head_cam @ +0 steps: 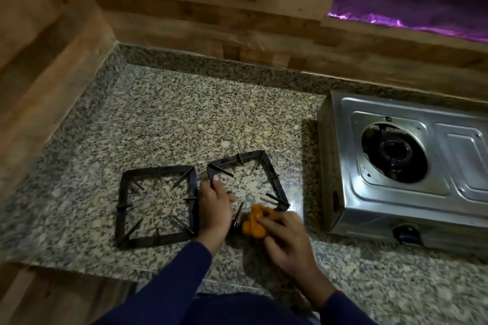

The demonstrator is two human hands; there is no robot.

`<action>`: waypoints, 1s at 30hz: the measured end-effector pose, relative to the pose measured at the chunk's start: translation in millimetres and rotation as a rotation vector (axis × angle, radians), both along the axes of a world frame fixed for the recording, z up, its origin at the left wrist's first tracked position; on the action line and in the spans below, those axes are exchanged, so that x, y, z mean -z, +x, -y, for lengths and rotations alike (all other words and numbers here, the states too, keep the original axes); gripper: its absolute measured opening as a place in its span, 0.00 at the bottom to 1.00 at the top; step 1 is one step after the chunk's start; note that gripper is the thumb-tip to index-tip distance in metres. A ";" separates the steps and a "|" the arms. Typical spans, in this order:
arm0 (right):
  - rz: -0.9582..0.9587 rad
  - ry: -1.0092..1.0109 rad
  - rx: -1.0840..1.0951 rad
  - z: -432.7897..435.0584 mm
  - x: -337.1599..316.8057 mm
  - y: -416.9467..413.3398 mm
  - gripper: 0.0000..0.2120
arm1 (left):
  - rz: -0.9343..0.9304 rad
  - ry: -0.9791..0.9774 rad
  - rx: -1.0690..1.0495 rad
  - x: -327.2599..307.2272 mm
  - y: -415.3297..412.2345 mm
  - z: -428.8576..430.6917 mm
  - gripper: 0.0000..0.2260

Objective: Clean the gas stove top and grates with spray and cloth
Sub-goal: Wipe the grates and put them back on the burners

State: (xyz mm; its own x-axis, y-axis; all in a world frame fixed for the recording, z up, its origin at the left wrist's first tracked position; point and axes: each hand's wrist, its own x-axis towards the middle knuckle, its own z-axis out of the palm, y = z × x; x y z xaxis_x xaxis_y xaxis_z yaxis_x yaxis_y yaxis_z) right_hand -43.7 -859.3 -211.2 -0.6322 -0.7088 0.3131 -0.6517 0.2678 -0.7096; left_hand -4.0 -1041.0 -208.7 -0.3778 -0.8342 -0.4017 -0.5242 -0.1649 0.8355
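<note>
Two black square grates lie side by side on the granite counter (200, 119). The left grate (124, 203) lies flat and untouched. My left hand (215, 206) grips the near left side of the right grate (274, 179), which is turned at an angle. My right hand (286, 237) holds a bunched orange cloth (254, 223) pressed against that grate's near edge. The steel gas stove (396, 187) stands to the right with its burner (394, 153) bare. No spray bottle is in view.
Wood-patterned walls (184, 10) close the counter at the back and left. A purple-lit window ledge (412, 13) sits at the upper right. The stove's dark knob (405, 235) faces the counter's front edge.
</note>
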 end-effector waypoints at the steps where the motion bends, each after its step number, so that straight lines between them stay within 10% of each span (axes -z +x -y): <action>1: 0.039 -0.055 0.125 -0.2 -8.2 -5.4 0.21 | -0.043 0.009 -0.020 -0.6 -3.4 1.0 0.16; 4: 0.173 -0.043 0.434 6.8 -19.3 -30.0 0.22 | -0.108 0.037 -0.010 -9.4 -12.0 8.3 0.14; 9: 0.269 0.317 0.254 17.5 -3.1 -59.8 0.22 | -0.157 0.047 0.061 -21.1 -7.1 19.8 0.11; 15: 0.303 -0.056 0.648 33.3 -51.0 -61.9 0.16 | -0.300 -0.013 0.124 -57.3 9.7 36.6 0.10; 30: 0.082 -0.234 0.356 48.9 -182.3 -33.8 0.20 | -0.420 -0.471 0.441 -133.1 5.1 -14.4 0.12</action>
